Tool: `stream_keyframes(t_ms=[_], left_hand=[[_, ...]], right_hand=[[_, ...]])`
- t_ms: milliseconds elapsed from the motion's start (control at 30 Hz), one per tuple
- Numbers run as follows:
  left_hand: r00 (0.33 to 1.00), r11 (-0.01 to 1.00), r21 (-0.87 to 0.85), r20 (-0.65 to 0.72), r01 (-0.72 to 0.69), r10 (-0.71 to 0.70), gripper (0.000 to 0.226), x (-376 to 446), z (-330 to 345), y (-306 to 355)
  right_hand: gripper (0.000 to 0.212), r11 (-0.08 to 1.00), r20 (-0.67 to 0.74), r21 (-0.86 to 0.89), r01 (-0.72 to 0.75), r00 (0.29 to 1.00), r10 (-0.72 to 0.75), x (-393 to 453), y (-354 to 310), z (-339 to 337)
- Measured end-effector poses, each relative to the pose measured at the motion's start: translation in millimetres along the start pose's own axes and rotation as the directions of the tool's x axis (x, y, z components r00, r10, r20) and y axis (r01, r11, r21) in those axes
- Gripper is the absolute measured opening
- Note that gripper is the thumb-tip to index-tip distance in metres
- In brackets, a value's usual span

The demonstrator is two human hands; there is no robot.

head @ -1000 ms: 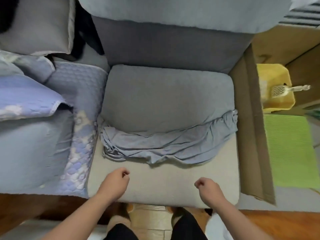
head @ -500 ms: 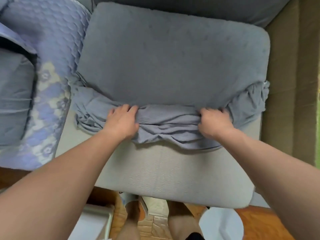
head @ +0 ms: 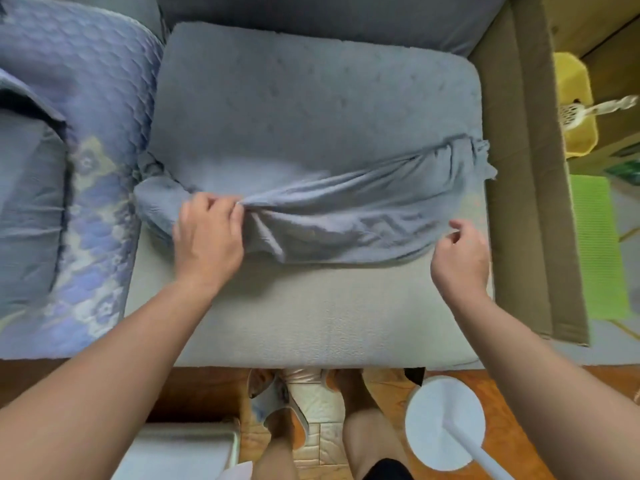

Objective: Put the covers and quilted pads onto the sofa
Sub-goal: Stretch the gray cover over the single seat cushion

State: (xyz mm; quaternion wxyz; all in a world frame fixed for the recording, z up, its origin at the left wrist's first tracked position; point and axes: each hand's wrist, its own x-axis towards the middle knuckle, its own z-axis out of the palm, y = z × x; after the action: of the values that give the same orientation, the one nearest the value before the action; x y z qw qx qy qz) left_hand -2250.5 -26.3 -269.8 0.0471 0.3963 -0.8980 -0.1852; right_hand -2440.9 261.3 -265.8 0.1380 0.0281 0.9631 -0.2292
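The stretchy grey-blue fabric cover (head: 346,233) is being worked down over the pale beige seat cushion (head: 311,317), and it is lying bunched in a thick roll across the cushion's middle, running from nine o'clock to three o'clock. The half of the cushion toward twelve o'clock is already being hidden under smooth cover; the half toward six o'clock is being left bare.

Half a second ago the roll was being clutched by both hands side by side. Now it is being gripped only by the left hand (head: 207,233), whose fingers are curled into the folds toward nine o'clock. The right hand (head: 459,252) has been let go and shifted toward three o'clock; it is being held just beside the roll's edge, fingers loosely bent and grasping nothing. The roll has also been drawn slightly nearer six o'clock, wider on the right.

A regrip nearer the right corner is probably being prepared, so that the hem can be dragged evenly over the front edge.

The lavender quilted pad with pale floral print (head: 90,168) is being left draped on the neighbouring seat at nine o'clock.
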Motion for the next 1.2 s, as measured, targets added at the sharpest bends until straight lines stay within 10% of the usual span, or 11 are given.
stream_keyframes(t_ms=[100, 233, 333, 400, 600, 800, 933, 1200], left_hand=[[0.963, 0.941, -0.226, -0.040, 0.252, -0.267, 0.037, 7.0, -8.9, -18.8], [0.780, 0.759, -0.304, 0.480, 0.576, -0.400, 0.029, -24.7, 22.8, -31.1], [0.530, 0.315, -0.428, 0.722, 0.847, -0.445, 0.008, -48.8, 43.3, -16.9], [0.488, 0.092, -0.506, 0.743, 0.858, -0.458, 0.013, -44.4, 56.7, -10.6], [0.462, -0.296, -0.544, 0.833, 0.786, -0.305, 0.055, 1.5, 78.9, 37.8], [0.561, -0.598, -0.618, 0.766, 0.511, -0.313, 0.044, 54.0, 69.7, 82.9], [0.682, -0.662, -0.639, 0.685, 0.392, -0.256, 0.033, 59.8, 45.5, 93.5], [0.712, -0.675, -0.628, 0.668, 0.386, -0.215, 0.049, -19.6, 25.7, 88.6]], right_hand=[[0.039, 0.991, 0.328, -0.036, -0.129, 0.935, 0.134, -23.0, 16.3, 29.6], [0.027, 0.954, 0.361, 0.083, -0.287, 0.901, 0.239, -26.3, 24.5, 59.0], [0.006, 0.610, 0.460, 0.496, -0.618, 0.783, 0.419, -4.9, 2.2, 67.4], [0.014, 0.324, 0.592, 0.634, -0.702, 0.710, 0.381, 16.2, -20.1, 68.7], [0.028, 0.033, 0.641, 0.752, -0.658, 0.743, 0.193, 14.5, -83.8, 7.4], [0.042, -0.149, 0.570, 0.806, -0.573, 0.819, -0.065, -13.9, -88.7, -83.1], [0.043, -0.147, 0.581, 0.802, -0.579, 0.813, -0.033, 3.1, -71.8, -81.6], [0.039, -0.046, 0.574, 0.815, -0.578, 0.815, -0.079, 12.4, -74.3, -44.3]])
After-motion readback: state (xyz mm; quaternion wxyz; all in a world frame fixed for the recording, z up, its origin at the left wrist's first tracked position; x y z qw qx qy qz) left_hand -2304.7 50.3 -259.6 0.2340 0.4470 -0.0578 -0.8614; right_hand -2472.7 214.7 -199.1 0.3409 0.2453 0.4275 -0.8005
